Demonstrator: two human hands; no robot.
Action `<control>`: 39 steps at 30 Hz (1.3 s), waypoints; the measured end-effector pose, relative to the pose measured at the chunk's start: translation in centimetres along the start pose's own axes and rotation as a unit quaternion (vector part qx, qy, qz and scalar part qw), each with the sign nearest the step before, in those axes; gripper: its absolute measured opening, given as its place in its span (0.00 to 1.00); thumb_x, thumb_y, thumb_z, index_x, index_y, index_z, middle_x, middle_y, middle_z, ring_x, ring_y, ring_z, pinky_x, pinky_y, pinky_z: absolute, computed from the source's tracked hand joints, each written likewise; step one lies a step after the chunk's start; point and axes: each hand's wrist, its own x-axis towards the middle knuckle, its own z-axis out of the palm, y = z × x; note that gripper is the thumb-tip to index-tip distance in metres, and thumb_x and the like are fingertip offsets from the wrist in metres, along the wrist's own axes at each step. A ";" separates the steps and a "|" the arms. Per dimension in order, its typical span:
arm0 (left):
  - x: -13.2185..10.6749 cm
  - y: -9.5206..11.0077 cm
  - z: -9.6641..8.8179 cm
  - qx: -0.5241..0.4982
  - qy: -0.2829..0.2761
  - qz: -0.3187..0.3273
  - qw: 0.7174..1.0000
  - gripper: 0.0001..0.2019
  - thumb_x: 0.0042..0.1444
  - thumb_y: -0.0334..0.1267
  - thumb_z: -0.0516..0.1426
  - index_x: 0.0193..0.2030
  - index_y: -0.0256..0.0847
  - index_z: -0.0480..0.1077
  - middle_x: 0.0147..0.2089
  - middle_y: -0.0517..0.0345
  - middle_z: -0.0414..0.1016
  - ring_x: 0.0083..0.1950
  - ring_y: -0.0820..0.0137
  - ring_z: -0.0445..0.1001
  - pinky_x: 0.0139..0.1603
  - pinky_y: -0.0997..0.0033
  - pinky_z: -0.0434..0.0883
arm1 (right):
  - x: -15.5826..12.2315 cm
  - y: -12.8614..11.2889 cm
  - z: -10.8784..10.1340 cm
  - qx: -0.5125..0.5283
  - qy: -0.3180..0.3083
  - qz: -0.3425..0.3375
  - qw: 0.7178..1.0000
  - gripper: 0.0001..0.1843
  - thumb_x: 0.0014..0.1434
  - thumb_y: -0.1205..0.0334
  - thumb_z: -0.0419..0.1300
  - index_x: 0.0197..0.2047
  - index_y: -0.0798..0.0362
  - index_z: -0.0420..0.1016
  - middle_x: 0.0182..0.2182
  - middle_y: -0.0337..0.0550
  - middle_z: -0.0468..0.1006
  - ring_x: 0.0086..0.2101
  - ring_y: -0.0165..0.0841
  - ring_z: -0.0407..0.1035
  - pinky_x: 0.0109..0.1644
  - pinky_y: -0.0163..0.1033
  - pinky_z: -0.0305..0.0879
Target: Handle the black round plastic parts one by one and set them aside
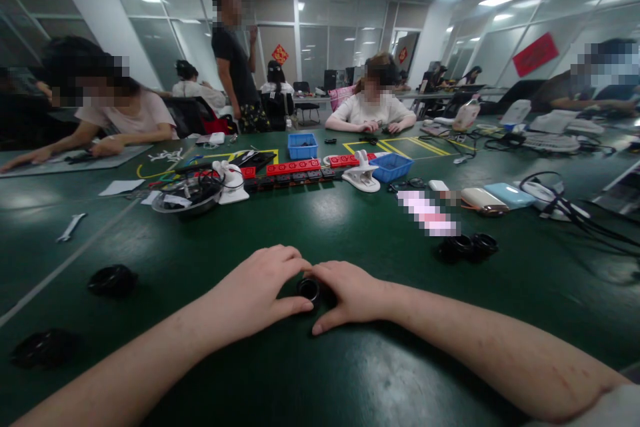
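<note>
A small black ring-shaped part (309,289) with an open round top stands on the green table between my hands. My left hand (263,288) curls around its left side, with the thumb low at its front edge and the fingers above. My right hand (353,290) arches at the right, its fingertips meeting the left hand's just over the part and its thumb held apart near the table. A dark area under the right palm is too shaded to make out. Similar black round parts lie farther right (467,247) and at the left (113,279).
Another black part (44,348) lies at near left, a wrench (71,227) beyond it. Across the table are a cluttered bowl (187,203), red-and-black strips (293,168), white clamp stands (362,173), blue bins (393,165), and cables at right. Several people sit around; one stands.
</note>
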 end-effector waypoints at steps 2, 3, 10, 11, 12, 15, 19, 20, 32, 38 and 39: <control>-0.1 -0.1 -0.4 -0.045 -0.023 0.039 0.998 0.17 0.54 0.37 0.56 0.51 0.50 0.64 0.51 0.60 0.66 0.51 0.65 0.64 0.52 0.66 0.61 | 0.0 0.4 -0.5 0.031 -0.023 -0.029 0.999 0.34 0.42 0.47 0.64 0.49 0.56 0.64 0.37 0.45 0.72 0.37 0.35 0.66 0.40 0.39 0.61; -0.1 -0.2 -0.5 -0.059 -0.036 0.054 0.996 0.19 0.54 0.34 0.56 0.53 0.52 0.63 0.53 0.61 0.65 0.52 0.66 0.64 0.53 0.67 0.60 | 0.0 0.5 -0.7 0.039 -0.033 -0.039 0.998 0.32 0.43 0.49 0.64 0.49 0.55 0.64 0.37 0.44 0.72 0.37 0.35 0.66 0.40 0.38 0.61; 0.2 -0.3 0.2 -0.072 -0.072 0.068 0.992 0.19 0.53 0.27 0.55 0.50 0.49 0.66 0.51 0.61 0.66 0.52 0.68 0.64 0.54 0.69 0.59 | 0.4 1.1 -0.7 0.050 -0.057 -0.043 0.996 0.18 0.48 0.57 0.63 0.42 0.56 0.70 0.33 0.41 0.70 0.33 0.31 0.65 0.37 0.34 0.59; 0.3 -0.2 0.2 -0.071 -0.070 0.062 0.993 0.19 0.53 0.27 0.55 0.50 0.49 0.66 0.50 0.60 0.66 0.51 0.68 0.64 0.53 0.69 0.60 | 0.5 1.1 -0.6 0.053 -0.055 -0.037 0.996 0.18 0.47 0.57 0.63 0.41 0.56 0.70 0.32 0.40 0.70 0.33 0.31 0.65 0.36 0.34 0.58; 0.3 0.0 0.3 -0.067 -0.069 0.053 0.994 0.18 0.53 0.28 0.55 0.50 0.49 0.66 0.49 0.60 0.66 0.50 0.68 0.65 0.51 0.69 0.61 | 0.5 1.1 -0.6 0.059 -0.055 -0.028 0.996 0.18 0.47 0.56 0.64 0.40 0.55 0.70 0.32 0.40 0.71 0.33 0.31 0.65 0.35 0.33 0.58; 0.5 0.8 0.7 -0.042 -0.057 0.003 0.997 0.13 0.53 0.32 0.56 0.46 0.46 0.67 0.43 0.58 0.66 0.44 0.67 0.66 0.45 0.68 0.64 | 0.5 0.9 -0.3 0.072 -0.050 0.009 0.996 0.20 0.45 0.54 0.64 0.40 0.54 0.69 0.32 0.38 0.71 0.31 0.30 0.65 0.32 0.32 0.57; 0.9 2.0 2.1 0.039 -0.011 -0.088 0.995 0.12 0.50 0.41 0.58 0.40 0.37 0.67 0.37 0.55 0.66 0.39 0.63 0.67 0.39 0.65 0.66 | 0.5 0.1 0.6 0.020 -0.003 0.063 0.998 0.25 0.42 0.48 0.64 0.39 0.55 0.68 0.32 0.41 0.73 0.30 0.33 0.66 0.31 0.35 0.58; 1.0 2.2 2.5 0.064 0.001 -0.100 0.993 0.13 0.50 0.42 0.58 0.39 0.36 0.67 0.36 0.54 0.67 0.38 0.62 0.68 0.38 0.63 0.66 | 0.5 -0.2 0.8 0.001 0.012 0.070 0.997 0.26 0.41 0.47 0.64 0.39 0.55 0.67 0.32 0.43 0.73 0.31 0.34 0.66 0.32 0.36 0.58; 0.0 0.3 0.3 -0.030 -0.016 0.055 0.998 0.17 0.54 0.35 0.56 0.51 0.49 0.64 0.52 0.59 0.65 0.51 0.65 0.64 0.52 0.65 0.61 | 0.2 0.7 -0.6 0.058 -0.046 -0.032 0.997 0.27 0.46 0.53 0.63 0.48 0.54 0.67 0.38 0.43 0.72 0.36 0.33 0.66 0.38 0.36 0.61; 0.3 -0.3 0.5 -0.058 -0.059 0.080 0.993 0.20 0.55 0.27 0.53 0.52 0.50 0.64 0.52 0.60 0.66 0.52 0.68 0.64 0.53 0.68 0.60 | 0.5 1.1 -0.6 0.062 -0.056 -0.033 0.996 0.20 0.46 0.57 0.64 0.42 0.57 0.70 0.31 0.40 0.71 0.33 0.30 0.65 0.36 0.34 0.59; 0.4 -0.2 0.6 -0.057 -0.061 0.073 0.994 0.19 0.55 0.28 0.53 0.52 0.50 0.65 0.51 0.59 0.67 0.51 0.67 0.65 0.52 0.68 0.61 | 0.5 1.0 -0.6 0.066 -0.054 -0.025 0.996 0.19 0.46 0.56 0.64 0.41 0.57 0.71 0.31 0.40 0.70 0.32 0.30 0.64 0.35 0.33 0.58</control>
